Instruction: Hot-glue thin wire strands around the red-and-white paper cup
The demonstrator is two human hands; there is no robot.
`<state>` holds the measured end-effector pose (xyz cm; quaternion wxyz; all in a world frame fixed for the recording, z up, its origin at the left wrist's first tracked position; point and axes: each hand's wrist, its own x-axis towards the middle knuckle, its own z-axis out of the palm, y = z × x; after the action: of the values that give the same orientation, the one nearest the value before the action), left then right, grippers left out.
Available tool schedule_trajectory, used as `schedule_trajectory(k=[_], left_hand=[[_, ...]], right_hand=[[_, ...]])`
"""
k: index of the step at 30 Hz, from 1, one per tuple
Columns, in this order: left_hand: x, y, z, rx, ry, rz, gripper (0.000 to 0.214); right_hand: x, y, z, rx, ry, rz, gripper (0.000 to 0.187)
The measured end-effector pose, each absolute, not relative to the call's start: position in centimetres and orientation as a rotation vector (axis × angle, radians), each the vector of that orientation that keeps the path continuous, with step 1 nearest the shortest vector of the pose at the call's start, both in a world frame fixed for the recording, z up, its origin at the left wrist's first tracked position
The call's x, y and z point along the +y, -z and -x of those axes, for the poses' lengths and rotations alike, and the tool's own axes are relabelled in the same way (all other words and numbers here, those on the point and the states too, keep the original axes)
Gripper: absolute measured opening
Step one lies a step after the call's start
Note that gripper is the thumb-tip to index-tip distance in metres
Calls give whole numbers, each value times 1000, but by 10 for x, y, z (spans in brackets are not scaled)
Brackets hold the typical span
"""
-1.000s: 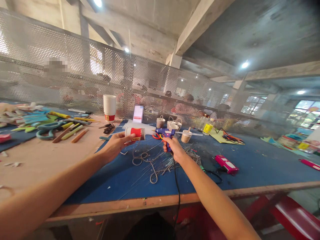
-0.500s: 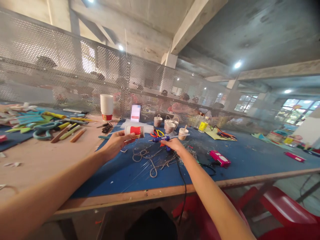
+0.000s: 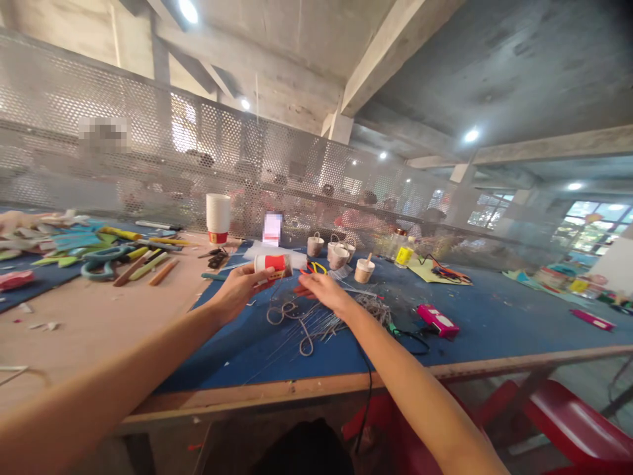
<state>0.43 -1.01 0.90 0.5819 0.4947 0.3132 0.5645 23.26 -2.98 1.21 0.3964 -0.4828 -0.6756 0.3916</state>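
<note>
My left hand [image 3: 241, 285] grips a red and white paper cup [image 3: 271, 266], tipped on its side with its rim toward the left. A grey cord [image 3: 283, 313] runs from below the cup and lies in loops on the blue mat. Just right of the cup, my right hand [image 3: 319, 290] is open, fingers stretched toward the cord, with nothing plainly held. Yellow-and-red handled pliers [image 3: 318, 267] lie just behind it. A heap of grey strands [image 3: 368, 310] spreads beside the right wrist.
Several cord-wrapped cups [image 3: 339, 256] and a cup with a stick [image 3: 364, 270] stand behind the hands. A stack of paper cups [image 3: 218, 218], scissors [image 3: 105, 262] and knives are at left. A pink box [image 3: 438, 320] lies right; a perforated screen [image 3: 291, 158] stands behind.
My right hand has let go of the blue glue gun and moved left toward the cup and cord. My left hand still holds the cup. The view has shifted slightly.
</note>
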Motion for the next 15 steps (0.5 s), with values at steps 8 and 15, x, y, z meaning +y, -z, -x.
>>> schedule_trajectory(k=[8, 15], left_hand=[[-19, -5, 0, 747, -1355, -1198, 38], [-15, 1, 1, 814, -1317, -1262, 35]], right_hand=[[-50, -9, -180, -1708, -1205, 1016, 27], [-44, -28, -203, -1966, -296, 1230, 20]])
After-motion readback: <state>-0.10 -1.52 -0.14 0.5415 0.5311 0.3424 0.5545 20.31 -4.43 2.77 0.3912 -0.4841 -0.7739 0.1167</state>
